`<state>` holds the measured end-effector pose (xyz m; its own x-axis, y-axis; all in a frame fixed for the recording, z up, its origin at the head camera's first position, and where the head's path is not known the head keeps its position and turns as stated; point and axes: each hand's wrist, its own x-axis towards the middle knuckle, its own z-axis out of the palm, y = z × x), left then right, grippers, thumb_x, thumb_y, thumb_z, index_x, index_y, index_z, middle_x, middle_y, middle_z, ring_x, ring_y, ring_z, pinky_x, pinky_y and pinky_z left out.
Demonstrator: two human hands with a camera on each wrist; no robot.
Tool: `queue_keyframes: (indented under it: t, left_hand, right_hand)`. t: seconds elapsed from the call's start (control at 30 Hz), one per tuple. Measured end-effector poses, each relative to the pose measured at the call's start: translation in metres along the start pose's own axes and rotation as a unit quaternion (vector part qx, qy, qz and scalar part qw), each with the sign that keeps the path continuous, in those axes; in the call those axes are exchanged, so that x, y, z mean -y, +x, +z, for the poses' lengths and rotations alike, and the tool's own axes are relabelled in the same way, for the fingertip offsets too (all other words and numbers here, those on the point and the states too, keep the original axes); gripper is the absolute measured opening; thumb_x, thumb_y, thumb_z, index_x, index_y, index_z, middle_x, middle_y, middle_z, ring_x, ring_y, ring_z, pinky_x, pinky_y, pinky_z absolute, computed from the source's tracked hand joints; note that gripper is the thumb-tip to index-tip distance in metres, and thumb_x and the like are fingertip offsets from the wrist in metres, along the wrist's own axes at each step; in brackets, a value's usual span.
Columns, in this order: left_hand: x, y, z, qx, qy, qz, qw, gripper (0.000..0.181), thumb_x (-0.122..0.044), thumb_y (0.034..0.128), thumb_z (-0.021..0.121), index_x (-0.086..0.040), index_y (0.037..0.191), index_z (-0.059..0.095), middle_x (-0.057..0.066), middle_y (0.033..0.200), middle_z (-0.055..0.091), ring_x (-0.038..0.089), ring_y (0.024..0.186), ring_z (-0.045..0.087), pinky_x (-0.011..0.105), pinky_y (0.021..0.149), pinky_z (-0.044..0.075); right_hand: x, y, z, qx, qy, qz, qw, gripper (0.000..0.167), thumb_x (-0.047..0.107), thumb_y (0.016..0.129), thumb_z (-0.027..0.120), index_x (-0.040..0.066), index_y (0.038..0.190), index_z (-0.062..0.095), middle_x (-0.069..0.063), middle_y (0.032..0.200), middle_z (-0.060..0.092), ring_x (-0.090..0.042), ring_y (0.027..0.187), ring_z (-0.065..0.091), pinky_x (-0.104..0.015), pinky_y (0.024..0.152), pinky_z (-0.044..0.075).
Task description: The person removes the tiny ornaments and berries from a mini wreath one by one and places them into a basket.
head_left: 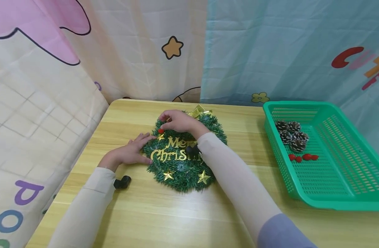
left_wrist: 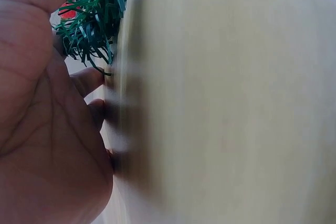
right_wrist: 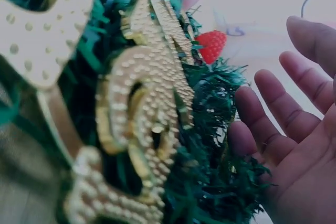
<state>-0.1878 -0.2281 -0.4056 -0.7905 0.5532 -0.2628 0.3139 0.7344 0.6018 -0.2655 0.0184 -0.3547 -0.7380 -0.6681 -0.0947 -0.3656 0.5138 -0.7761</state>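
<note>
A green tinsel wreath (head_left: 180, 170) lies on the table, bearing gold "Merry Christmas" lettering (head_left: 164, 155), gold stars (head_left: 204, 177) and a gold bow (head_left: 198, 112). At its upper left sits a small red berry ornament (head_left: 160, 131), which the right wrist view shows among the tinsel (right_wrist: 211, 46). My right hand (head_left: 178, 122) hovers just above and beside this berry, its fingers loosely bent and apart from it, holding nothing. My left hand (head_left: 132, 151) lies at the wreath's left edge with fingers spread, thumb and fingertips at the tinsel. In the left wrist view, its fingers meet the tabletop.
A green plastic basket (head_left: 284, 172) stands on the right of the table. Inside it are several pine cones (head_left: 298, 142) and several red berry ornaments (head_left: 307, 157). Printed curtains (head_left: 140, 51) hang behind and to the left of the table.
</note>
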Motion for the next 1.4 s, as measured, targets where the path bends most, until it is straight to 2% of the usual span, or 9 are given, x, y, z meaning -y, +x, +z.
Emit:
queue_keyframes:
  t: [0.27,0.57,0.83,1.17,1.4]
  left_hand:
    - [0.002,-0.005,-0.001,0.001,-0.013,0.000,0.9999,0.094,-0.043,0.0834,0.079,-0.020,0.157,0.025,0.022,0.164,0.003,0.044,0.148,-0.008,0.073,0.108,-0.005]
    - [0.001,-0.004,-0.001,0.004,-0.010,-0.001,0.9999,0.095,-0.043,0.0835,0.079,-0.020,0.157,0.024,0.021,0.164,0.002,0.043,0.148,-0.009,0.073,0.108,-0.005]
    - [0.000,-0.002,0.000,0.004,-0.007,0.004,1.0000,0.094,-0.043,0.0843,0.078,-0.020,0.157,0.024,0.021,0.164,0.002,0.043,0.148,-0.009,0.073,0.108,-0.005]
    - [-0.001,-0.002,0.001,0.005,-0.007,-0.001,1.0000,0.094,-0.043,0.0842,0.078,-0.020,0.158,0.023,0.020,0.164,0.001,0.042,0.148,-0.010,0.072,0.108,-0.006]
    - [0.000,-0.001,0.000,0.005,-0.006,-0.003,1.0000,0.094,-0.043,0.0844,0.078,-0.021,0.158,0.024,0.019,0.165,0.001,0.040,0.149,-0.010,0.072,0.109,-0.006]
  right_hand:
    - [-0.006,0.012,0.011,0.014,-0.041,0.007,0.9990,0.032,0.024,0.097,0.066,0.011,0.126,0.060,-0.002,0.128,0.061,-0.017,0.119,0.054,-0.034,0.100,0.044]
    - [-0.007,0.015,0.009,0.031,-0.051,0.014,0.9981,0.032,0.024,0.097,0.066,0.011,0.126,0.060,-0.003,0.127,0.060,-0.018,0.120,0.053,-0.034,0.100,0.045]
    - [-0.004,0.015,0.007,0.058,-0.088,0.014,0.9943,0.030,0.025,0.097,0.066,0.011,0.124,0.061,-0.003,0.122,0.060,-0.017,0.113,0.055,-0.034,0.097,0.045]
    - [-0.007,0.018,0.009,0.063,-0.085,0.004,0.9943,0.026,0.021,0.098,0.065,0.010,0.122,0.063,-0.003,0.115,0.061,-0.017,0.106,0.055,-0.032,0.092,0.046]
    - [-0.009,0.019,0.009,0.065,-0.080,0.009,0.9947,0.019,0.018,0.098,0.065,0.013,0.116,0.066,-0.001,0.110,0.062,-0.016,0.101,0.056,-0.031,0.088,0.047]
